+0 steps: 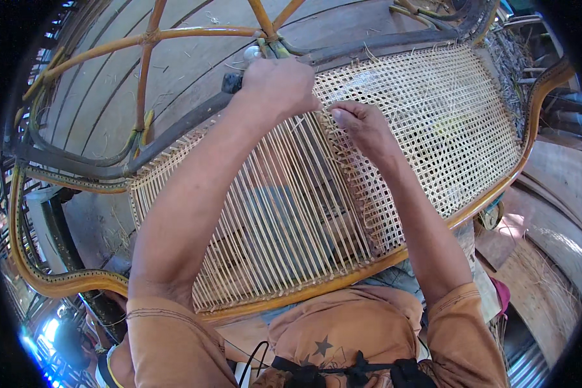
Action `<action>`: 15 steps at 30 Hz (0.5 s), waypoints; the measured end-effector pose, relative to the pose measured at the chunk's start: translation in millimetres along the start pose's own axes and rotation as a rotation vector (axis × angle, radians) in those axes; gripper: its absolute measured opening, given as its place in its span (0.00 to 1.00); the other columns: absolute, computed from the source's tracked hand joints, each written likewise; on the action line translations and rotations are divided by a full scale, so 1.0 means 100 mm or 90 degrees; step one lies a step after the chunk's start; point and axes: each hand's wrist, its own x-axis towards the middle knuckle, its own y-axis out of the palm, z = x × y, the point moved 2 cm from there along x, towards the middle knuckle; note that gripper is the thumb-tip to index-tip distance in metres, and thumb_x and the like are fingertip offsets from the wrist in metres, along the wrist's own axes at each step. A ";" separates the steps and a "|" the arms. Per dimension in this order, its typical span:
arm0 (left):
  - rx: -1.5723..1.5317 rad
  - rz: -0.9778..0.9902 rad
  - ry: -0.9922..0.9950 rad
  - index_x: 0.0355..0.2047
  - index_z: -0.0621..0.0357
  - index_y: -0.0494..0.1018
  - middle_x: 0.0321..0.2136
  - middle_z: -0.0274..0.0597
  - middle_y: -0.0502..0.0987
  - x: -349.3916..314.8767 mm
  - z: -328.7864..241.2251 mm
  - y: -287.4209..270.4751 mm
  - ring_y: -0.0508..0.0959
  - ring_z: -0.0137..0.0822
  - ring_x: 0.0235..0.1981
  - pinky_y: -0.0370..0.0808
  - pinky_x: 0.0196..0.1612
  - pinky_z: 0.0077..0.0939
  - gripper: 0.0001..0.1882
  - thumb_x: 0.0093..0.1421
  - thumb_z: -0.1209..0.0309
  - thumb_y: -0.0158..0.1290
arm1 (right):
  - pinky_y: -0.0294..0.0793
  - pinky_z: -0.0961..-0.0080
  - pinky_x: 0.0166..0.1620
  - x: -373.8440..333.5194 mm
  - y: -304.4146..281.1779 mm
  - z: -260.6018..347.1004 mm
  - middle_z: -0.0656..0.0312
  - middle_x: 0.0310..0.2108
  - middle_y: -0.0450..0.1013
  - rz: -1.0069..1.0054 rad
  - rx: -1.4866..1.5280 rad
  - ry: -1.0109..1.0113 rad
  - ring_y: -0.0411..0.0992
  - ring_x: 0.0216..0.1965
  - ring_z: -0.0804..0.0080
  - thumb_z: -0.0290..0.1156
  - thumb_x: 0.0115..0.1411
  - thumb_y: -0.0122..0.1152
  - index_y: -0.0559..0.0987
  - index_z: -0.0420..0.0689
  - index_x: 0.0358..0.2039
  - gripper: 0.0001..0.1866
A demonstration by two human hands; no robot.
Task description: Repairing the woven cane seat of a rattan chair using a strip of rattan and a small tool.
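A curved rattan frame (291, 292) lies before me, strung with cane. Its right part carries an open-mesh woven cane panel (433, 116); the left part has only parallel cane strands (265, 220). My left hand (279, 84) is closed at the frame's far edge, beside the end of the woven part; what its fingers hold is hidden. Just right of it, my right hand (362, 123) pinches thumb to fingertips over the mesh, on something too small to make out. A short dark cylindrical piece (231, 83) shows beside my left wrist.
Rattan poles (145, 71) joined together stand beyond, over a plank floor (200, 58). A dark rail (174, 145) runs along the panel's far edge. A white round object (252, 53) is behind my left hand. Another person (110, 349) is at the lower left. Loose cane fibres (537, 278) lie at right.
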 end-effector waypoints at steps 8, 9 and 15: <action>-0.125 -0.008 -0.036 0.29 0.58 0.77 0.29 0.51 0.78 -0.07 0.04 0.42 0.78 0.49 0.36 0.74 0.39 0.43 0.19 0.53 0.53 0.51 | 0.65 0.74 0.24 -0.19 0.06 0.05 0.59 0.15 0.69 -0.001 0.003 0.153 0.66 0.18 0.74 0.38 0.52 0.52 0.77 0.36 0.26 0.16; -0.113 0.010 -0.024 0.30 0.58 0.76 0.29 0.51 0.78 -0.04 0.06 0.47 0.78 0.49 0.36 0.74 0.39 0.44 0.17 0.54 0.57 0.49 | 0.66 0.69 0.26 -0.19 0.06 0.04 0.56 0.14 0.68 -0.001 -0.015 0.137 0.68 0.18 0.67 0.39 0.48 0.50 0.76 0.36 0.22 0.17; -0.084 -0.012 0.043 0.30 0.56 0.76 0.29 0.51 0.78 0.06 0.13 0.61 0.79 0.49 0.34 0.74 0.38 0.44 0.12 0.56 0.66 0.45 | 0.59 0.75 0.20 -0.13 0.04 0.07 0.66 0.11 0.62 0.002 -0.111 0.182 0.59 0.14 0.79 0.36 0.48 0.53 0.72 0.39 0.15 0.13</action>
